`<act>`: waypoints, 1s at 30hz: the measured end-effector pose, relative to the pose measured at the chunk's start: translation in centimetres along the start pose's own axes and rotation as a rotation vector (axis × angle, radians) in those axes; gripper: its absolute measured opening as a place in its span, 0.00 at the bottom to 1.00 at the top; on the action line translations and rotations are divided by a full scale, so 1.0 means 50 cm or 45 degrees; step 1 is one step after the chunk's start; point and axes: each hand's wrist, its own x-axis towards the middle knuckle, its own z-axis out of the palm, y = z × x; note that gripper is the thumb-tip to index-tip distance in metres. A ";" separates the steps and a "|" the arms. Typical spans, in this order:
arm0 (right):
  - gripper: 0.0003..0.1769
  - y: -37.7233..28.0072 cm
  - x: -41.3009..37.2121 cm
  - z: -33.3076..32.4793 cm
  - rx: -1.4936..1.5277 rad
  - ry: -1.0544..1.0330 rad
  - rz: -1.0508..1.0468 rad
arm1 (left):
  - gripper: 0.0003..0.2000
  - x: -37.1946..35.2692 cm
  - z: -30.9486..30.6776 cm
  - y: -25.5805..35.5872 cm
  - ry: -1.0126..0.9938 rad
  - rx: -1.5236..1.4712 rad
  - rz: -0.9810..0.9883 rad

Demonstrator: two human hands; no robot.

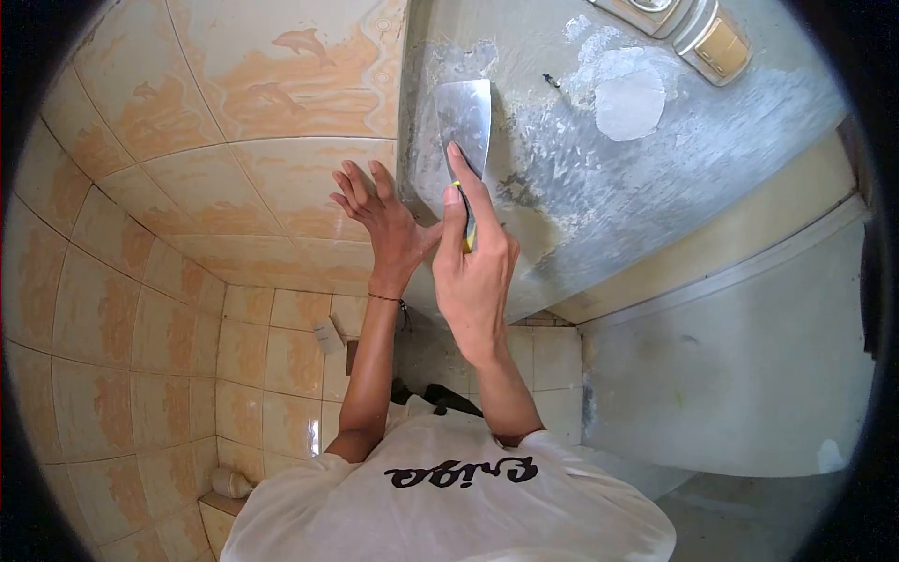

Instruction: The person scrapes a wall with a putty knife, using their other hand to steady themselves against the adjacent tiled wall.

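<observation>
A putty knife (465, 108) with a broad metal blade and a black and yellow handle is gripped in my right hand (478, 272). My index finger stretches along the blade, which lies over the patchy grey wall (581, 178) beside its left edge. My left hand (391, 229) has its fingers spread in front of the tiled wall (314, 169). Its thumb reaches toward my right hand, near the corner where tiles and grey surface meet.
A pale filled patch (629, 106) and a small dark stub (551, 81) mark the grey wall. An electrical fitting (719, 45) is mounted at upper right. A large grey panel (730, 356) stands at right. A rounded container (230, 483) sits on a ledge at lower left.
</observation>
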 end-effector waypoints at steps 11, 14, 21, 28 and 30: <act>0.20 0.052 -0.005 0.027 0.028 0.086 -0.124 | 0.67 0.005 -0.009 0.007 -0.003 -0.029 -0.001; 0.20 0.042 0.001 0.026 0.045 0.091 -0.127 | 0.68 0.003 -0.002 0.005 0.000 0.010 -0.021; 0.20 0.049 0.006 0.019 0.047 0.053 -0.103 | 0.68 0.004 -0.004 0.008 -0.003 -0.021 -0.014; 0.19 0.051 0.006 0.014 0.043 0.039 -0.065 | 0.68 0.005 -0.003 0.009 0.021 -0.017 -0.018; 0.19 0.052 0.004 0.011 0.080 0.014 -0.058 | 0.67 0.002 -0.005 0.007 0.007 -0.026 -0.014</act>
